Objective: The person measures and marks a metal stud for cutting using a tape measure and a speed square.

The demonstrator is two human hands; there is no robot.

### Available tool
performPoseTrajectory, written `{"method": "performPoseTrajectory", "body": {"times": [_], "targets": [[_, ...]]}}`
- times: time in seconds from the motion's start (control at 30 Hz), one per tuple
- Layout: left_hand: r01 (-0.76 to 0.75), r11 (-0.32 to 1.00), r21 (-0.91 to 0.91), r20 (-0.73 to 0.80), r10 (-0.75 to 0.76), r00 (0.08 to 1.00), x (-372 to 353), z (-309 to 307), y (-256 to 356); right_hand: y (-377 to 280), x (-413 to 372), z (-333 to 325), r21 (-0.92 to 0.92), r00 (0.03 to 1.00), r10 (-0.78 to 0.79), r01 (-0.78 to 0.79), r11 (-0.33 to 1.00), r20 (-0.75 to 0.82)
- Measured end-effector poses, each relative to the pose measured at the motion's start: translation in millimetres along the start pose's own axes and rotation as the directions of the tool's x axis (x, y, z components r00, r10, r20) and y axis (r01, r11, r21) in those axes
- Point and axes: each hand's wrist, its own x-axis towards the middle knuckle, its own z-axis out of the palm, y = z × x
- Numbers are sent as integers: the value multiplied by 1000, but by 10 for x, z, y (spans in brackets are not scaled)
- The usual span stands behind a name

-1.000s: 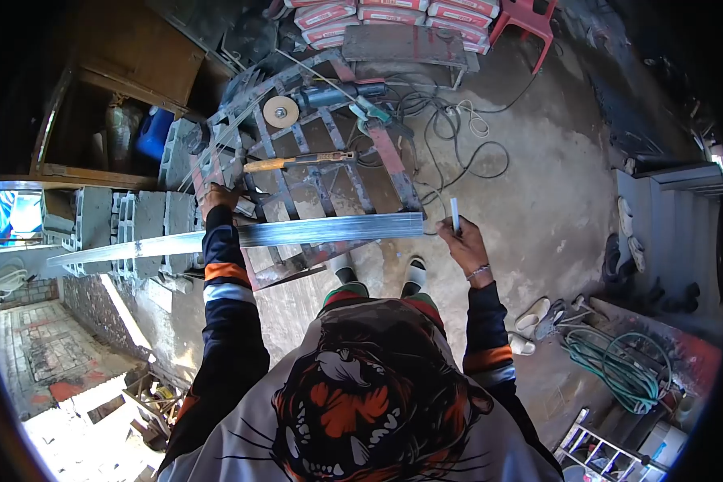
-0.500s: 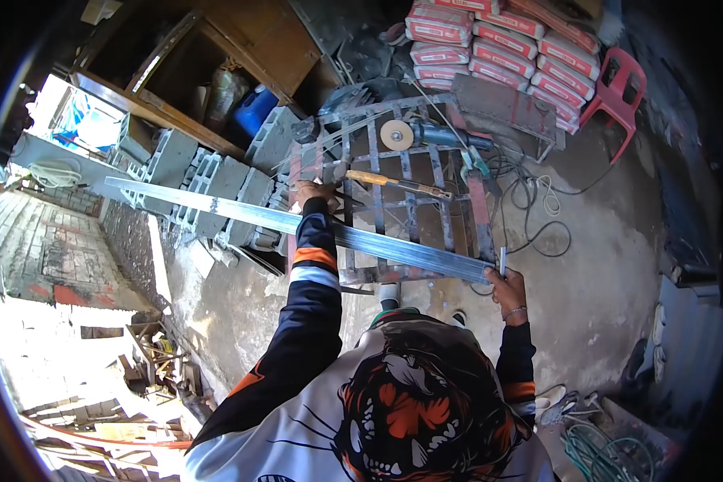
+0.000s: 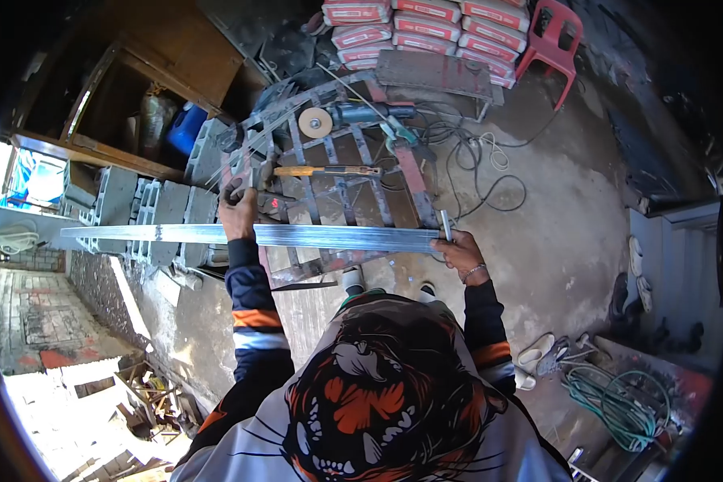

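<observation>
You stand on a bare concrete floor [image 3: 554, 209] in a rough work yard; before you is the desk [image 3: 406, 177], a welded metal frame, with an angle grinder [image 3: 345, 116] and a hammer [image 3: 329, 171] lying on it; cement bags [image 3: 426, 20] and a red chair [image 3: 556, 36] are behind it, concrete blocks [image 3: 136, 213] are at its left, and a green hose [image 3: 618, 394] lies on the floor at your right. The long metal profile [image 3: 337, 237] lies flat across the near side of the desk; its long axis runs left to right before you, and its left end reaches far out past the blocks. Your left hand [image 3: 239, 210] rests just beyond the profile with the wrist over it; I cannot tell if its fingers grip. Your right hand [image 3: 458, 251] is closed around a thin stick [image 3: 445, 225], which stands upright at the right end of the profile. A second ago this hand was well apart from that end; now it touches it.
</observation>
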Motion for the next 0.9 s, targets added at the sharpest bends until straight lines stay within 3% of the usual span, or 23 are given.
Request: {"method": "performPoseTrajectory", "body": {"times": [0.07, 0.13, 0.2, 0.27, 0.4, 0.47, 0.57, 0.67, 0.73, 0.87, 0.9], "targets": [[137, 988, -67, 233, -118, 965, -456, 83, 331, 47, 6, -3, 0, 1000, -8, 8, 1000, 24], [-92, 987, -132, 328, 131, 936, -806, 255, 303, 192, 90, 11, -142, 968, -250, 246, 959, -10], [-302, 947, 109, 453, 223, 863, -1149, 366, 489, 125, 18, 34, -136, 974, -226, 223, 965, -11], [-525, 840, 138, 553, 375, 744, -1357, 542, 579, 81, -31, 73, -165, 948, -310, 296, 941, -65], [-740, 643, 198, 678, 456, 577, -1421, 796, 617, -13, 5, 64, -232, 913, -407, 388, 892, -39], [-726, 646, 236, 726, 380, 573, -1391, 808, 628, 21, 98, 95, -180, 881, -468, 450, 875, -75], [-752, 615, 237, 758, 366, 539, -1401, 810, 663, 58, 139, 102, -276, 830, -544, 497, 823, -125], [-808, 535, 249, 776, 389, 497, -1411, 808, 612, 83, 159, 119, -247, 794, -588, 545, 801, -155], [-823, 507, 257, 785, 387, 483, -1416, 798, 522, 124, 181, 111, -379, 747, -645, 557, 740, -161], [-856, 448, 257, 793, 408, 452, -1423, 794, 394, 245, 232, 51, -385, 778, -617, 537, 750, -118], [-873, 429, 232, 797, 431, 423, -1383, 821, 359, 253, 224, 20, -377, 741, -660, 580, 723, -124]]}}
